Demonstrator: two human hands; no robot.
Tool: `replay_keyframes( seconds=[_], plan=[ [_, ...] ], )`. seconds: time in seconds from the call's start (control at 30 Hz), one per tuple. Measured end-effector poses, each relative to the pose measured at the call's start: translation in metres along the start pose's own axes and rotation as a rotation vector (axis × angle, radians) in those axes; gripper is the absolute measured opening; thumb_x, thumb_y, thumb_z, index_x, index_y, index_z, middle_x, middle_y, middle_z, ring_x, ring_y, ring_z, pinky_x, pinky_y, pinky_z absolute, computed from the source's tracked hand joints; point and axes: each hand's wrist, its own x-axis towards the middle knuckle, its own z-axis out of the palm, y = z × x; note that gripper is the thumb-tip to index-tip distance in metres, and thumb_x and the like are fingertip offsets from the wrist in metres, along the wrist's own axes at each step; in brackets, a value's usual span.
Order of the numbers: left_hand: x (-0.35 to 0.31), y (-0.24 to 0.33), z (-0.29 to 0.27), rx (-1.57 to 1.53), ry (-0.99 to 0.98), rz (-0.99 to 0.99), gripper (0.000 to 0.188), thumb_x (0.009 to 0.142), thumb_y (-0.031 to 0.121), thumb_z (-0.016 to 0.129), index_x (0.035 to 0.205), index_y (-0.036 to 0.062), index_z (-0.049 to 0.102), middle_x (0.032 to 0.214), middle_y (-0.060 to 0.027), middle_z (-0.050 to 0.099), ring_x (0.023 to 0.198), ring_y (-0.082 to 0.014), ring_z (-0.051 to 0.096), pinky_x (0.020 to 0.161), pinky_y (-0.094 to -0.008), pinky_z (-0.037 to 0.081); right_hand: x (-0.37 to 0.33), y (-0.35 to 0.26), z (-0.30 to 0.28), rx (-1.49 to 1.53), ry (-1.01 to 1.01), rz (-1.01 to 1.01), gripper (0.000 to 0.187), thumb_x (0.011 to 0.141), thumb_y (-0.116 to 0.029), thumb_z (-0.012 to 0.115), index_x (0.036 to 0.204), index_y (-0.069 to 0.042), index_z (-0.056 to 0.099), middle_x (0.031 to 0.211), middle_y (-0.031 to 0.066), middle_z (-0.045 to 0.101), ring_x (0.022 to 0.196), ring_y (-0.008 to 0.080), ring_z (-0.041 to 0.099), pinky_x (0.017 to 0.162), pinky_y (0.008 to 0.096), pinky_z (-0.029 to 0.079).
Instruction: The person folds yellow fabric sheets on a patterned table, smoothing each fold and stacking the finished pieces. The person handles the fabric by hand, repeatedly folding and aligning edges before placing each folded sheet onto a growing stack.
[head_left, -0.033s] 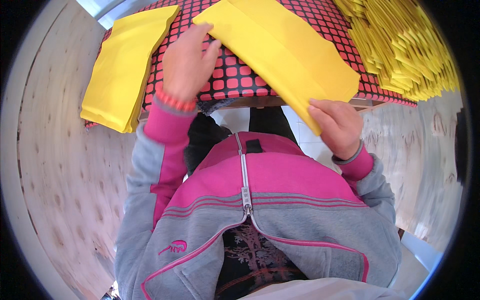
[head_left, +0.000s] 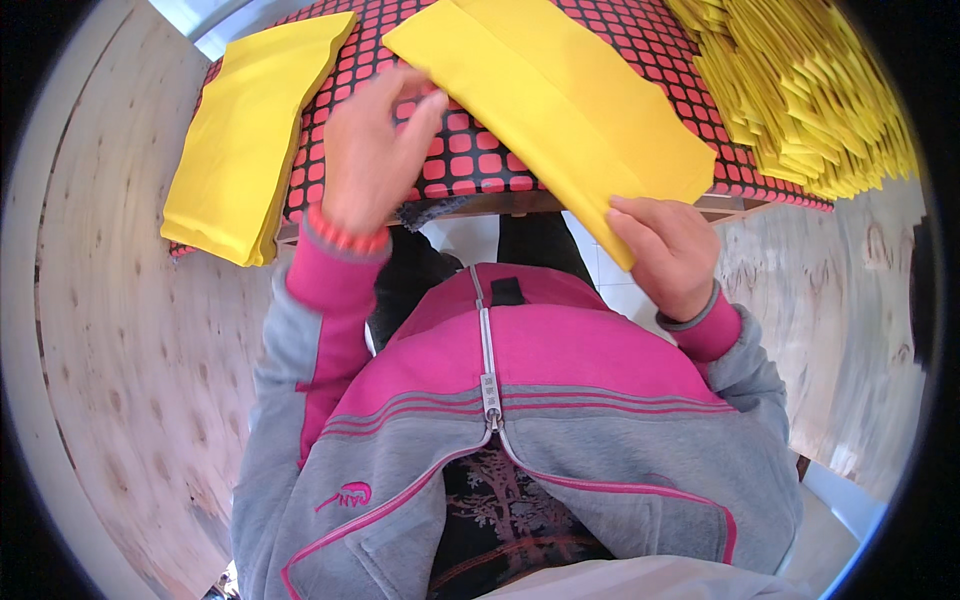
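A yellow sheet, paper-like or thin cloth, lies aslant on the patterned tabletop with its near long edge folded over. My right hand pinches the folded edge at its near right end, which sticks out past the table's edge; the thumb is on top and the other fingers are partly hidden. Just off the sheet's left side, my left hand hovers over the tabletop, thumb apart from the fingers and nothing in it. Its fingertips are a little blurred.
A flat stack of yellow sheets rests at the table's left end. Many folded yellow pieces are heaped at the right. The table cover is red and black. Pale wooden boards stand on the left.
My left hand has come away from the sheet's left corner, moving slightly toward me. My right hand and the sheet have shifted a little to the left.
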Motion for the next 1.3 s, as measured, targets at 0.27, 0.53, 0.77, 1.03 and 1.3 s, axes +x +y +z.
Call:
replay_keyframes(
  seconds=[0.27,0.53,0.77,1.03,1.3],
  plan=[
    [-0.086,0.039,0.016,-1.573,-0.498,-0.9,0.048,0.11,0.036,0.043,0.145,0.004,0.048,0.138,-0.0143,0.062,0.121,-0.0243,0.065,0.104,-0.0398,0.052,0.046,-0.066,0.032,0.101,-0.147,-0.04,0.026,0.076,-0.018,0.067,0.099,-0.008,0.067,0.091,0.0061,0.065,0.082,0.0217,0.068,0.07,0.0349,0.053],
    [-0.093,0.021,0.006,-1.45,-0.457,-0.808,0.047,0.101,0.008,0.059,0.145,-0.0038,0.047,0.141,-0.0147,0.06,0.126,-0.0253,0.063,0.109,-0.0385,0.05,0.046,-0.02,-0.02,0.111,-0.099,-0.06,0.046,0.076,-0.027,0.083,0.116,-0.009,0.068,0.111,0.0099,0.072,0.103,0.0301,0.069,0.086,0.0413,0.055],
    [-0.09,0.009,-0.047,-1.3,-0.576,-0.825,0.048,0.098,0.005,0.062,0.144,-0.0045,0.049,0.139,-0.0146,0.062,0.125,-0.024,0.064,0.108,-0.0361,0.052,0.03,0.046,0.015,-0.125,-0.032,-0.027,0.05,0.08,-0.015,0.075,0.128,-0.008,0.064,0.132,0.0124,0.066,0.124,0.0331,0.062,0.102,0.0428,0.051],
    [0.013,-0.039,-0.075,-0.395,-0.952,-0.485,0.05,0.096,0.015,0.07,0.14,-0.0043,0.054,0.131,-0.0062,0.067,0.114,-0.0131,0.065,0.1,-0.029,0.053,0.04,0.016,0.053,-0.033,0.025,-0.369,0.024,0.087,-0.018,0.061,0.109,-0.009,0.065,0.124,0.008,0.068,0.121,0.0258,0.065,0.101,0.0394,0.053],
    [0.139,-0.093,-0.016,0.024,-0.85,-0.001,0.048,0.094,0.009,0.068,0.14,-0.0005,0.058,0.127,-0.0086,0.068,0.114,-0.0134,0.063,0.101,-0.0273,0.05,0.072,-0.037,0.09,0.014,-0.066,-0.037,0.024,0.08,-0.013,0.063,0.102,-0.004,0.062,0.11,0.0106,0.069,0.098,0.0279,0.07,0.086,0.0371,0.056]
  ],
)
